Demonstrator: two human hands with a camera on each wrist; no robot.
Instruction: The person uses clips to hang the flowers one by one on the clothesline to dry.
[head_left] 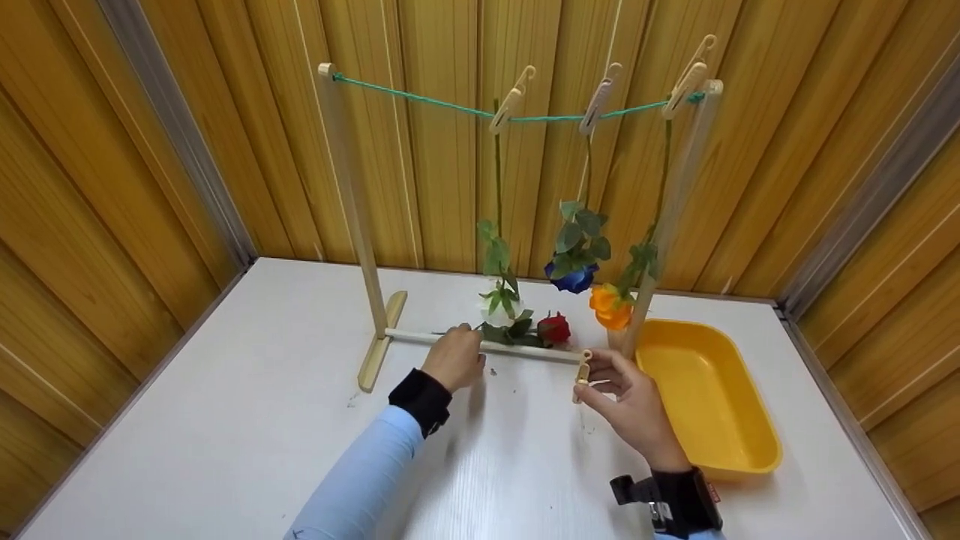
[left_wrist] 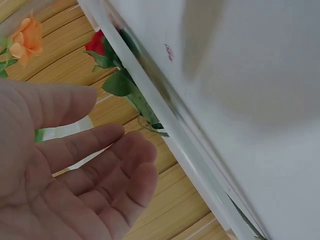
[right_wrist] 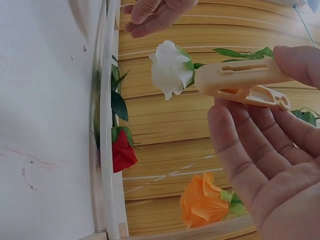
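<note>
My right hand (head_left: 630, 401) pinches a beige clothespin (right_wrist: 245, 75) between thumb and fingers, just in front of the rack's lower bar (head_left: 536, 351). The left hand (head_left: 456, 358) reaches over the left part of that bar. Its fingers are loosely bent with nothing in them, as the left wrist view shows. Behind the bar a red rose (head_left: 555, 328) lies on the table, its head to the right and its leafy stem toward my left hand. Above it a white rose (right_wrist: 171, 70) hangs head down, partly hidden by its leaves in the head view.
A green cord (head_left: 420, 97) spans the wooden rack's posts. Clothespins (head_left: 507, 111) on it hold the white rose, a blue rose (head_left: 574, 279) and an orange rose (head_left: 611, 307) upside down. At right stands a yellow basin (head_left: 765, 431). Wood-patterned walls enclose the white table (head_left: 247, 420).
</note>
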